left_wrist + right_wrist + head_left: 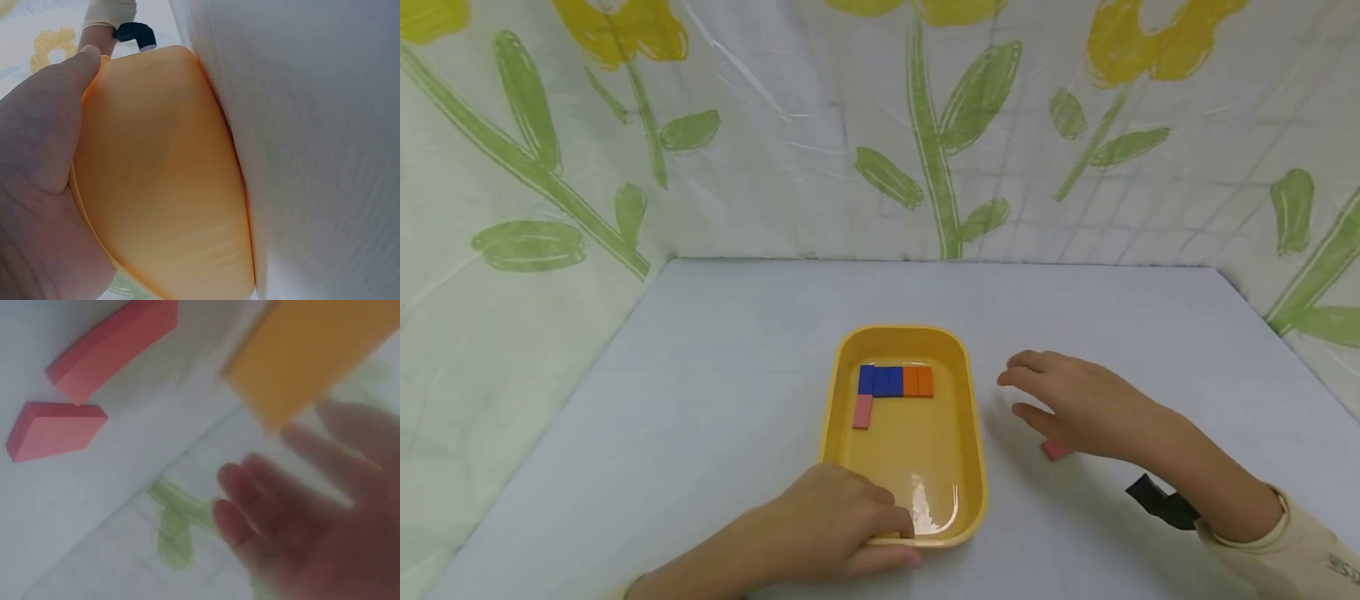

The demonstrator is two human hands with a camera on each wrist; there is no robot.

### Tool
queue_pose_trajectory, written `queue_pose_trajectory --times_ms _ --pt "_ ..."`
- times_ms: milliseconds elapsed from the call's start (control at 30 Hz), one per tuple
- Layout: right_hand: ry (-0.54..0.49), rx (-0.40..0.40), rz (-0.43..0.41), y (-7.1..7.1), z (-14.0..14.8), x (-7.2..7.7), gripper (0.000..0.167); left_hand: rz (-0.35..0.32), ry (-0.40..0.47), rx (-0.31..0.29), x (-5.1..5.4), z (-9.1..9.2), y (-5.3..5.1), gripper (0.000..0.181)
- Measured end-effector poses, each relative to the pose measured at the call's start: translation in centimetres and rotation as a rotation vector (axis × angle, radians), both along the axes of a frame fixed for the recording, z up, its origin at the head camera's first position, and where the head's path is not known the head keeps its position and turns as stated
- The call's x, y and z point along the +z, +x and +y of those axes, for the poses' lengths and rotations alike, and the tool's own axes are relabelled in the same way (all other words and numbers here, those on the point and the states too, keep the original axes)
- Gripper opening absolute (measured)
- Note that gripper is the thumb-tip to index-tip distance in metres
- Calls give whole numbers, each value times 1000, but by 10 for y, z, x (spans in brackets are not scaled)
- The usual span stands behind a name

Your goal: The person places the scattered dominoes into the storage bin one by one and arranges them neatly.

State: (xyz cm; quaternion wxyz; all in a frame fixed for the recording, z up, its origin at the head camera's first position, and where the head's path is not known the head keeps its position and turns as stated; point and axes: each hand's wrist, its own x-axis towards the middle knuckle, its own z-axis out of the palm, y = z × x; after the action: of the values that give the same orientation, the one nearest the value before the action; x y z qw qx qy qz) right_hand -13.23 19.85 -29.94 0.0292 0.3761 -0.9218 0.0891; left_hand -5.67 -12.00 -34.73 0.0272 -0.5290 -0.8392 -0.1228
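Note:
A yellow tray (979,467) rests on the table. Its near left rim is gripped by my left hand (827,525), thumb outside and fingers over the edge; the left wrist view shows the tray's outer wall (162,169). Inside lie several blue tiles (881,381) in a row with orange tiles (917,382), and a pink tile (862,412) below the leftmost blue one. My right hand (1082,408) hovers right of the tray, fingers loosely spread and holding nothing. Partly hidden beneath it is pink (1056,451); the right wrist view shows two pink tiles (59,431) on the table.
The pale table (737,358) is backed by a white curtain (775,167) with yellow flowers and green leaves. A black strap-like piece (1161,502) shows under the right wrist, beside a cream sleeve (1277,550).

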Motion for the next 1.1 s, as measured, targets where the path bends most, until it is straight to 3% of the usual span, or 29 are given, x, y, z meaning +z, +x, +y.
queue_pose_trajectory --times_ms 167,333,467,767,1100 --pt "121 -209 -136 2 12 2 29 44 26 -1 -1 -1 0 29" --pt "183 -303 -229 3 22 -3 26 52 31 -1 -1 -1 0 28" --pt "183 -293 -277 6 23 -9 32 48 35 -7 -1 -1 0 29" --pt "163 -203 -188 12 17 -28 33 39 34 -7 -1 0 -1 30" --pt "178 -193 -196 11 15 -34 28 2 1 1 -1 0 0 31"
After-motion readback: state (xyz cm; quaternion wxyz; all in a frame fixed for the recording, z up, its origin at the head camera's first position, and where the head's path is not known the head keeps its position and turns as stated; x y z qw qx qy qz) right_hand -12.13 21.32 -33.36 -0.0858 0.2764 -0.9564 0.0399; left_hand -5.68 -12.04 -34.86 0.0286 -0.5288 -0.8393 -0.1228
